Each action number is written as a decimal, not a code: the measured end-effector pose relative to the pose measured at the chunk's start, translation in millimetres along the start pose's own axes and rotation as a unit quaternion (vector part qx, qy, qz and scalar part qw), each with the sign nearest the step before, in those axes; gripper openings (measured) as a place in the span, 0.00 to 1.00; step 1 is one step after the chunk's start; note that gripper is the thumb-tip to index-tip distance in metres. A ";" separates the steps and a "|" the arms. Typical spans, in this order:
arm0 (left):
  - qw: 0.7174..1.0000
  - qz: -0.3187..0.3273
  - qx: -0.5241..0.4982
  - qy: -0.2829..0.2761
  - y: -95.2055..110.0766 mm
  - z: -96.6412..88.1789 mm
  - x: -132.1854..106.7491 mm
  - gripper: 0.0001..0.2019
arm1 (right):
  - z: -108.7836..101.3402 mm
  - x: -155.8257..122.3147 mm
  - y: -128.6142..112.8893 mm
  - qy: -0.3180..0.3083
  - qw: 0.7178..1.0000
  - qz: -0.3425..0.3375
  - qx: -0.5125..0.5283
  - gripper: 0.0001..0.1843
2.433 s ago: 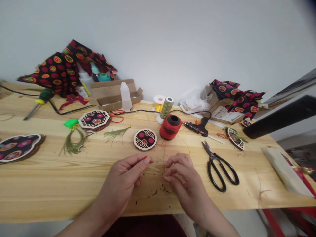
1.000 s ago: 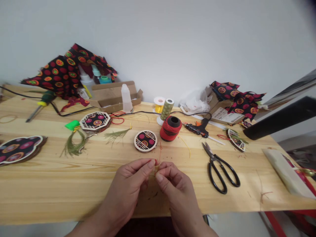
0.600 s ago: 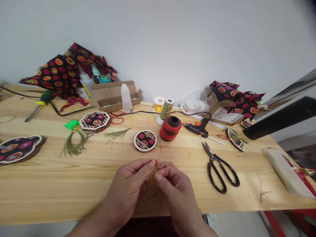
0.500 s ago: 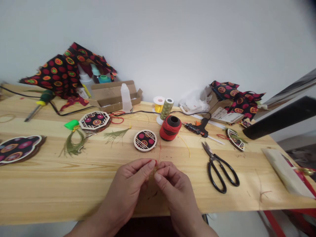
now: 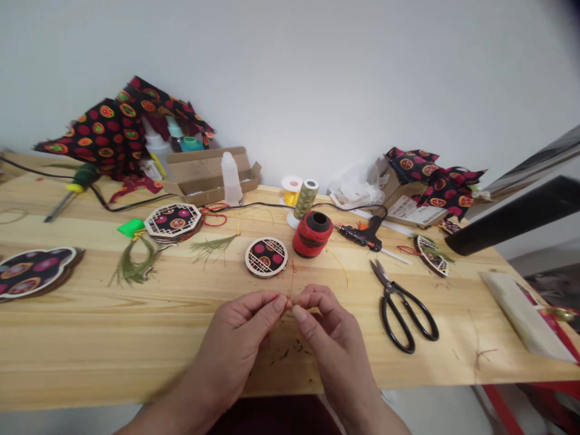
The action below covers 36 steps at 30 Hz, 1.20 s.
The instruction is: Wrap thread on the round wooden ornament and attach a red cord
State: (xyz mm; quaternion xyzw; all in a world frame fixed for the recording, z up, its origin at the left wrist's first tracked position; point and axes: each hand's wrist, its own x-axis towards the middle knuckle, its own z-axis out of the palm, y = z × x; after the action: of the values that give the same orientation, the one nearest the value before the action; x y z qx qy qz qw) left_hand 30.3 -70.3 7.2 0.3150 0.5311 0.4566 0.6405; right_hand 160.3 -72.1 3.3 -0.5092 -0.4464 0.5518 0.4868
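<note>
Our right hand (image 5: 334,329) shifted slightly right, far; left hand (image 5: 242,326) pinches red thread (image 5: 289,303); right's fingers bunched, grip unclear.

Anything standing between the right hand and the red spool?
Nothing bulky visible: only a thin reddish strand runs between the right hand and the red spool. The round ornament sits left of that path.

Counts two hands near, left hand (image 5: 244,329) and right hand (image 5: 334,326), plus one pair of scissors (image 5: 391,290) to the right. Farther off, makes three spools, one yellow spool (image 5: 291,197), one olive spool (image 5: 307,199) and one red spool (image 5: 309,237), with one screwdriver (image 5: 75,188) at far left.
</note>
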 end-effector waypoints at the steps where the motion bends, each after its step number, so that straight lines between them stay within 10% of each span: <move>1: 1.000 0.003 0.014 0.000 0.4 -0.2 -0.4 0.10 | -1.7 1.1 -1.0 0.007 1.000 -0.010 -0.006 0.06; 22: 0.988 0.061 0.121 -0.079 -3.2 -2.9 -4.6 0.10 | -9.2 10.8 -6.5 -0.023 1.000 0.007 -0.007 0.09; 36: 0.988 0.111 0.099 -0.033 -7.9 -9.7 4.0 0.07 | -35.2 10.7 -26.7 0.063 0.989 -0.131 -0.034 0.10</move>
State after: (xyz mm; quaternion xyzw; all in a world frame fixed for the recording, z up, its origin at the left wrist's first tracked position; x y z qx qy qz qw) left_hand 22.9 -70.4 -3.7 0.4487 0.5141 0.4594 0.5685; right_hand 197.5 -58.2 25.4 -0.4962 -0.4959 0.4349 0.5646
